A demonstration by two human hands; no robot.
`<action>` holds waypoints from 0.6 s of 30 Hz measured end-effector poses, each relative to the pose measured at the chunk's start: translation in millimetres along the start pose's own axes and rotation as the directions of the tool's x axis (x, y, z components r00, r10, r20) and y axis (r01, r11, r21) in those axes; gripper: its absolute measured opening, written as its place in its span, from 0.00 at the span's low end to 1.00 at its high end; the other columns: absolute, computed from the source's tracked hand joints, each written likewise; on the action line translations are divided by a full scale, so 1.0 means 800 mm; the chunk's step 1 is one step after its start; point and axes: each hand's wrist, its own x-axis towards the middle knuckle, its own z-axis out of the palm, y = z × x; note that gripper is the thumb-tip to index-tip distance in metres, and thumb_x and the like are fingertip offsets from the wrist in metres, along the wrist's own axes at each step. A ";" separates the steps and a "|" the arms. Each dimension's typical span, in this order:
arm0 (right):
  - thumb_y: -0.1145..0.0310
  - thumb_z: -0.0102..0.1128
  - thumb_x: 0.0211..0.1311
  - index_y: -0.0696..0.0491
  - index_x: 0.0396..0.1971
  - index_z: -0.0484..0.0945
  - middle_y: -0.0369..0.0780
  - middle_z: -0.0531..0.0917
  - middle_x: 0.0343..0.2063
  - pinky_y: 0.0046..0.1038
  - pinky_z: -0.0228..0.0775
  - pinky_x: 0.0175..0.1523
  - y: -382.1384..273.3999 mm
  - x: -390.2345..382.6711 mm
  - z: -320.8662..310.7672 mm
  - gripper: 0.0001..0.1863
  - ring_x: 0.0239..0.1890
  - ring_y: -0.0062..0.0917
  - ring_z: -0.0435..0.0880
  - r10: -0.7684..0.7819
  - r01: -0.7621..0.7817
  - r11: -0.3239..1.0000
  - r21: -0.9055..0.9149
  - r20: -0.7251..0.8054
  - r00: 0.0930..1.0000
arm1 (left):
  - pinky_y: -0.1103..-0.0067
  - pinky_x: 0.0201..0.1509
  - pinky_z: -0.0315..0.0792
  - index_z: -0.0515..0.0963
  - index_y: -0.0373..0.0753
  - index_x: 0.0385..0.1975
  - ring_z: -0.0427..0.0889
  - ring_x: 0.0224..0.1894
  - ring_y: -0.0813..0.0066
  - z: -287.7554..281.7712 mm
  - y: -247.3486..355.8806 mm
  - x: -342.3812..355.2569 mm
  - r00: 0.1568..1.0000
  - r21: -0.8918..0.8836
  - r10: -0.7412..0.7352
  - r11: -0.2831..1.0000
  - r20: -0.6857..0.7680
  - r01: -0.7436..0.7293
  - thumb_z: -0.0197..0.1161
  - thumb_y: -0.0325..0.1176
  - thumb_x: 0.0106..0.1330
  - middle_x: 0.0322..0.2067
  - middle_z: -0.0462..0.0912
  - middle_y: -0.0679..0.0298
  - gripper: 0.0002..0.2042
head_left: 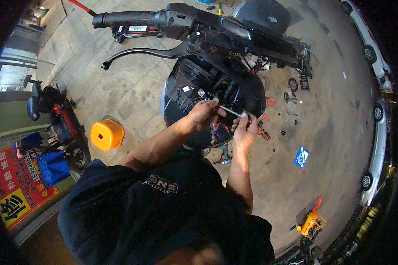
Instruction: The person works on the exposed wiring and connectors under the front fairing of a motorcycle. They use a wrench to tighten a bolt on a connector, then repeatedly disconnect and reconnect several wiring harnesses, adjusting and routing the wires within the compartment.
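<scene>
Head: both hands (202, 113) (246, 128) closed on rod (230, 110)

Large characters (13, 207) and digits (34, 170) cover the red-and-yellow banner (25, 189), and pale lettering (163, 184) marks the dark shirt (159, 214).

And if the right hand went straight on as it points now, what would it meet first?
Likely the bike's black body, just ahead of the right hand; depth is unclear.

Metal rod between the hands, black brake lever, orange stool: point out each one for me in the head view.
Metal rod (230, 110): head view, on the middle of its bare shaft.
Brake lever (150, 53): head view, midway along its curved blade.
Orange stool (109, 134): head view, on its seat.
</scene>
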 end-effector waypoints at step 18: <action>0.54 0.56 0.60 0.54 0.36 0.77 0.51 0.82 0.25 0.45 0.73 0.34 -0.094 0.048 0.118 0.17 0.30 0.48 0.82 -0.435 0.574 0.461 -0.676 0.392 0.811 | 0.88 0.14 0.51 0.69 0.40 0.26 0.55 0.11 0.86 -0.023 -0.005 0.026 0.873 -0.602 -0.005 0.723 0.488 0.340 0.40 0.37 0.70 0.16 0.64 0.72 0.13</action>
